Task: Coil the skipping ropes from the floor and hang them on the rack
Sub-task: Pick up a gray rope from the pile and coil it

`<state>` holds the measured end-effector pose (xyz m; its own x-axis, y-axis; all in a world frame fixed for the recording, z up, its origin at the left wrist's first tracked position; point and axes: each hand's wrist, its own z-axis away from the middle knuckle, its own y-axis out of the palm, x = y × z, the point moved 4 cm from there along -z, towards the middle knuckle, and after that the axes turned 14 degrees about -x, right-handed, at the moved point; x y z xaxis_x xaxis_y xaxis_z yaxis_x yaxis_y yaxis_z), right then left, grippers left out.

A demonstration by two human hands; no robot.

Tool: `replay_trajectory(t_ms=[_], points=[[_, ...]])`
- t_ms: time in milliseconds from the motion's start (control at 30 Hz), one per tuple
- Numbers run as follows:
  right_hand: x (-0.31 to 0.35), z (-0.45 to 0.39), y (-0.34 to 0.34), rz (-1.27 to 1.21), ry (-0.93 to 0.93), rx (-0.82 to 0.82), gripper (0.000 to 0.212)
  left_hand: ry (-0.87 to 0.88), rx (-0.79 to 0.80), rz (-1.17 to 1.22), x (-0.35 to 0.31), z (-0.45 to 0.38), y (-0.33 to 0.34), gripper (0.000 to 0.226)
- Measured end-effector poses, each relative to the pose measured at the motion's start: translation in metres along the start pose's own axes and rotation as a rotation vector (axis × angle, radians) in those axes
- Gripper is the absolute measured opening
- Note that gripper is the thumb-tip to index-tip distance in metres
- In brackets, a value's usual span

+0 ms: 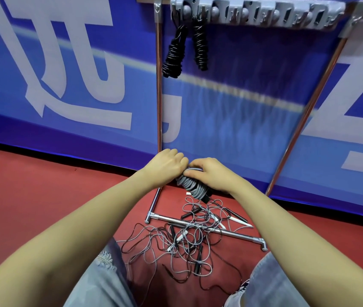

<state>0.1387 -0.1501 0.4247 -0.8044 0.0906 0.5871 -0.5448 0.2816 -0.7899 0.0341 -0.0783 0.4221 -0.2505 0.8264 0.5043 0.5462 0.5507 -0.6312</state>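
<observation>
Blue lettered banner (65, 74), red floor (32, 196)

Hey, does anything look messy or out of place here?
Yes. Loose skipping ropes lie in a tangled heap on the red floor, draped over the rack's base bar. Only two black coils hang on the rack.

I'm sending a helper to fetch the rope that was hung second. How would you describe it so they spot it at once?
Look to the grey hook rack at the top of the metal frame, before the blue banner. Two black coiled ropes hang at its left end; take the right coil. It is the slimmer, shorter one, while the left coil is bulkier and hangs lower.
</observation>
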Motion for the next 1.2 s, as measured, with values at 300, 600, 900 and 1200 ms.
replay_trajectory(t_ms=[300, 600, 900, 1200], points=[[-0.016, 0.001, -0.007, -0.201, 0.172, -0.394, 0.023, -0.977, 0.076, 0.457, 0.012, 0.002, -0.002, 0.060], [-0.011, -0.006, -0.016, -0.449, 0.282, -0.494, 0.019, -1.200, 0.189, 0.695, -0.036, -0.006, 0.007, 0.083], [-0.018, 0.002, -0.014, -0.416, 0.150, -0.284, 0.019, -1.296, 0.147, 0.553, -0.015, -0.009, 0.001, 0.046], [-0.014, 0.000, -0.020, -0.604, 0.155, -0.287, 0.015, -1.288, 0.121, 0.834, -0.021, -0.013, 0.006, 0.049]])
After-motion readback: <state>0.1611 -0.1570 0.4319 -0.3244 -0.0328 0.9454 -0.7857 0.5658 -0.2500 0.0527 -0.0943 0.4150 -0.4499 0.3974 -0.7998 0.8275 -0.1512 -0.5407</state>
